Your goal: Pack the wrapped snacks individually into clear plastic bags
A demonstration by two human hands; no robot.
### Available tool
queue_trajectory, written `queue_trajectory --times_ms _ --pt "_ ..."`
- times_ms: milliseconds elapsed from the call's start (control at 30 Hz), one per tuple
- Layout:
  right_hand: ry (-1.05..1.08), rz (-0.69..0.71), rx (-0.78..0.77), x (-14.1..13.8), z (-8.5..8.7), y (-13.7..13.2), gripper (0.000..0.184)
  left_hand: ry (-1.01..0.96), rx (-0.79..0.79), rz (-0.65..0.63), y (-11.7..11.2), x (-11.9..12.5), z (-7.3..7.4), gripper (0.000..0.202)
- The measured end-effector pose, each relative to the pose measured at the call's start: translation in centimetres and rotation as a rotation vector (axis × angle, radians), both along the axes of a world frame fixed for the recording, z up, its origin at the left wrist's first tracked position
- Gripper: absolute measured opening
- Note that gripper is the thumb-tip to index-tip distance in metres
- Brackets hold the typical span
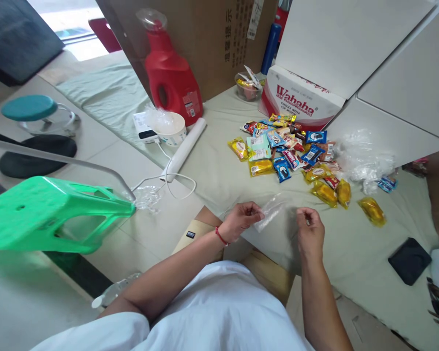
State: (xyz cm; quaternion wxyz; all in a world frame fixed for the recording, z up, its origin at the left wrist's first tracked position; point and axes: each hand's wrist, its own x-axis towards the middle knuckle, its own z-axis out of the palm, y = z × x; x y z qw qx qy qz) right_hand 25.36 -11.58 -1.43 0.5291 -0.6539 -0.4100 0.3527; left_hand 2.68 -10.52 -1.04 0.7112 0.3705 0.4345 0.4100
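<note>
My left hand [243, 220], with a red cord at the wrist, pinches a small clear plastic bag [272, 212] by its near end. The bag slants up and away to the right above the cloth. To its right, my right hand [310, 229] is raised with thumb and fingers pressed together; whether anything thin is between them I cannot make out. Beyond both hands lies a pile of wrapped snacks [274, 146] in mixed colours. Several yellow-wrapped cakes [324, 193] are at its near side. A heap of clear plastic bags [366, 158] rests right of the pile.
Behind the snacks stands a Wahaha carton [300, 100] beside a plastic bowl [248, 87]. A red detergent bottle [173, 73], a paper tub [171, 129] and a white roll [185, 148] are at left. A green stool [58, 209] lies tipped over; a black pouch [409, 261] is at right.
</note>
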Motion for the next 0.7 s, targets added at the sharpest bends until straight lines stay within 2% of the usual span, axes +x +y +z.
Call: queue_trajectory --times_ms 33,100,167,267,400,500,600,700 --pt "0.027 -0.002 -0.02 -0.6 0.0 -0.3 0.041 0.033 0.034 0.047 0.0 0.3 -0.2 0.048" --pt "0.178 0.124 -0.123 -2.2 0.0 -0.9 0.048 0.099 0.102 0.097 -0.2 0.8 -0.5 0.044" --pt "0.304 0.256 -0.204 -4.0 0.1 -1.3 0.049 0.162 0.17 0.079 -0.5 1.4 -0.8 0.041" --pt "0.303 0.301 -0.174 -5.9 0.1 -1.1 0.04 0.176 0.204 0.003 -0.9 1.8 -0.7 0.043" --pt "0.25 0.355 -0.168 -6.1 0.1 -0.6 0.035 0.112 0.137 0.0 -1.0 1.3 -0.3 0.056" --pt "0.318 0.317 -0.18 -5.5 0.3 -0.7 0.04 0.08 0.126 0.049 -0.8 0.7 -0.2 0.059" --pt "0.404 0.321 -0.201 -5.5 0.7 -1.0 0.044 0.165 0.214 0.062 -0.8 0.6 -0.3 0.055" --pt "0.36 0.392 -0.191 -6.0 0.8 -1.1 0.042 0.23 0.294 0.025 -1.0 0.9 -0.7 0.05"
